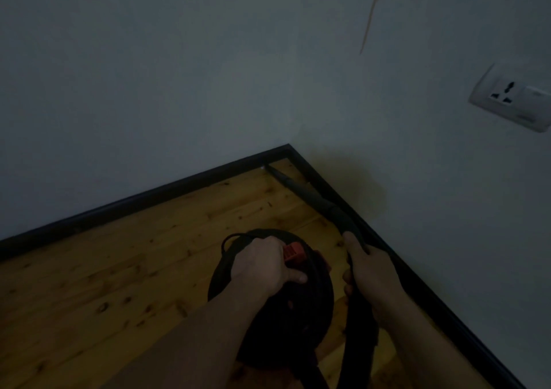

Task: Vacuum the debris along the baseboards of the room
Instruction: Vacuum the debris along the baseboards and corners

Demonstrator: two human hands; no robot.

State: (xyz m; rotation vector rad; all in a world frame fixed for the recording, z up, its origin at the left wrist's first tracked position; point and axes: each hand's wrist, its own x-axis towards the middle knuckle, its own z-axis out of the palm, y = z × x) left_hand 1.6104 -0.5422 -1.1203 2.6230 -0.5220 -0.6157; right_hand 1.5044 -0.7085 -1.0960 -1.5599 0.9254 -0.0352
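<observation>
Left hand [266, 265] gripping handle of black vacuum canister [277, 305], at 6 o'clock; right hand [368, 269] wrapped around rigid crevice nozzle [304, 190], tip at 12 o'clock near baseboard [149, 196] corner. Probably hefty; hose flexible.

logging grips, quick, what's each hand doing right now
Left hand: grips the vacuum body by its top.
Right hand: grips the vacuum nozzle tube.

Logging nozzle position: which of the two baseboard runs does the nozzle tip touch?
The left-wall baseboard. The nozzle tip meets it just short of the corner; the right-wall baseboard only runs beside the wand.
</observation>
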